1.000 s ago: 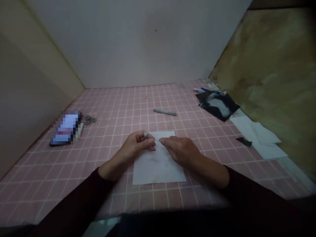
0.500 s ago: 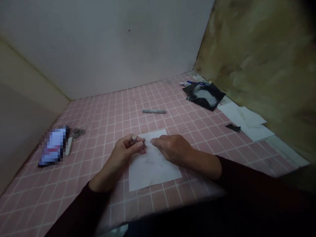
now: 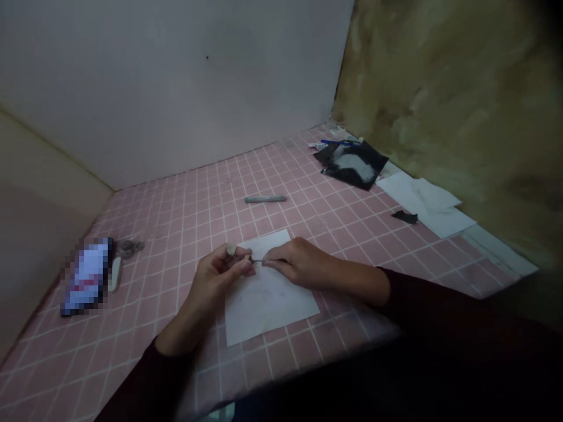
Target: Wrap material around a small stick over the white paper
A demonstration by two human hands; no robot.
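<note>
Both my hands meet over a white sheet of paper (image 3: pixel 268 302) lying on the pink tiled surface (image 3: pixel 185 205). My left hand (image 3: pixel 220 272) is closed in a pinch, thumb against fingertips, on a small dark item too small to name. My right hand (image 3: pixel 294 264) is also pinched, holding a thin dark sliver (image 3: pixel 256 260) that points toward the left fingertips. The two sets of fingertips are almost touching. Dark sleeves cover both forearms.
A grey pen-like stick (image 3: pixel 265 199) lies beyond the paper. A pixelated phone (image 3: pixel 85 275), a small white object (image 3: pixel 115 272) and metal rings (image 3: pixel 129 247) sit at the left. A black bag (image 3: pixel 352 164), white sheets (image 3: pixel 424 202) and a black scrap (image 3: pixel 404 217) lie at the right by the wall.
The view has swung to the left and tilted, so everything shifted in frame. My hands stay pinched together over the paper, with the fingertips now slightly closer.
</note>
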